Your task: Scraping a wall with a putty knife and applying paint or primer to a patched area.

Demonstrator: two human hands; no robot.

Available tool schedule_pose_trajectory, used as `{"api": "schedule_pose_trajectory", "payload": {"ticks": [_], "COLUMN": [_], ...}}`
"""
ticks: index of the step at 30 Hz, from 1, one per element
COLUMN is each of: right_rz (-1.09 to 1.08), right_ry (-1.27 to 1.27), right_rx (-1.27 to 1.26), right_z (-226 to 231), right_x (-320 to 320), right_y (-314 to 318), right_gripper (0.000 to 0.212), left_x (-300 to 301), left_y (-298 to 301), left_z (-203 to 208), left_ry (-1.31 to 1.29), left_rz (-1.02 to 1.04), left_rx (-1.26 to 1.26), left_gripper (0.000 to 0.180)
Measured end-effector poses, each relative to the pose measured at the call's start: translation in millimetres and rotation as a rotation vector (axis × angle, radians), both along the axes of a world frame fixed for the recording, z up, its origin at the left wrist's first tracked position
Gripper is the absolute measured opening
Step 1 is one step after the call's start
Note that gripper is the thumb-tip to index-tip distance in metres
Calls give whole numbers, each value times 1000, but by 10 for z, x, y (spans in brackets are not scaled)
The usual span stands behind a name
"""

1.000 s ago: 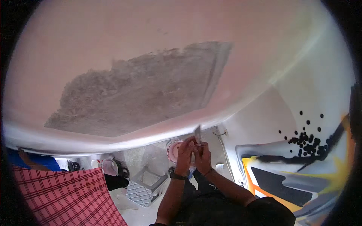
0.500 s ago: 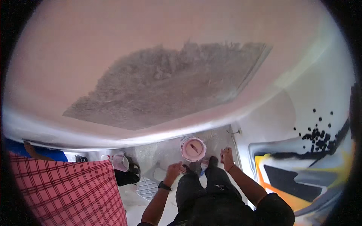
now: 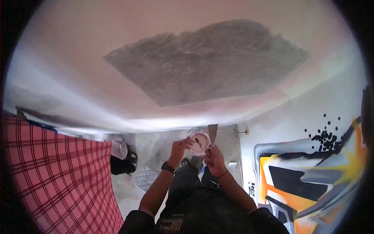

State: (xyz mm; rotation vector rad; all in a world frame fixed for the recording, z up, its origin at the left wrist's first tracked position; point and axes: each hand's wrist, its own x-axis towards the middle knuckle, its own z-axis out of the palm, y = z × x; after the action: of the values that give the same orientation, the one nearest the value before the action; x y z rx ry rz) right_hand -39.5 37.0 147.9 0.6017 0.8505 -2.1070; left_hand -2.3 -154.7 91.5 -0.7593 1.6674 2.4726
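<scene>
Head view, right hand: we see our right hand (image 3: 214,160) grasping a flat-bladed scraper (image 3: 212,133), its blade pointing away from us.
Scraper: it shows just right of the round pink-rimmed bucket (image 3: 206,153).
Left hand: our left hand (image 3: 179,151) overlaps the bucket's left edge; we cannot tell whether its fingers hold anything.
Bucket contents: we see a dark narrow piece (image 3: 198,141) against pale pink material.
Wall: a rough grey patch (image 3: 206,62) spreads across the pinkish wall (image 3: 136,23) ahead of us.
Our left: pink plaid cloth (image 3: 58,167), a pale container (image 3: 119,149) and a grey grid (image 3: 146,178) on the floor.
</scene>
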Motion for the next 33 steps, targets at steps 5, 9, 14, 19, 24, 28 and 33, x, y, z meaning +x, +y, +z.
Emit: {"api": "schedule_pose_trajectory", "payload": {"ticks": [5,9,14,19,24,28,33], "right_rz": [-232,-421,-305,-329,-317,-353,-368], "right_ry": [235,-67,-278,-210,-50,48,133], "right_rx": [370,353,197,223,340,363,413], "right_z": [-454,-976,-1126,-787,-629,-648,-730], "right_x": [198,353,523,307,-185,-518,-809], "right_y": [72,419,729,992,1399,1828,2197], "right_gripper": [15,14,14,14,13,14,12], "left_x": [104,101,123,42,-310,-798,-1301], "left_y": [49,57,172,411,990,1386,1690], "left_z": [-167,-367,-412,-264,173,856,1487], "left_ry": [103,166,3,-99,101,199,433], "left_rz": [-65,-195,-105,-3,-144,21,197], "left_rx": [-144,-269,-111,-49,-336,-335,-81], "left_gripper": [20,24,22,21,12,12,31]}}
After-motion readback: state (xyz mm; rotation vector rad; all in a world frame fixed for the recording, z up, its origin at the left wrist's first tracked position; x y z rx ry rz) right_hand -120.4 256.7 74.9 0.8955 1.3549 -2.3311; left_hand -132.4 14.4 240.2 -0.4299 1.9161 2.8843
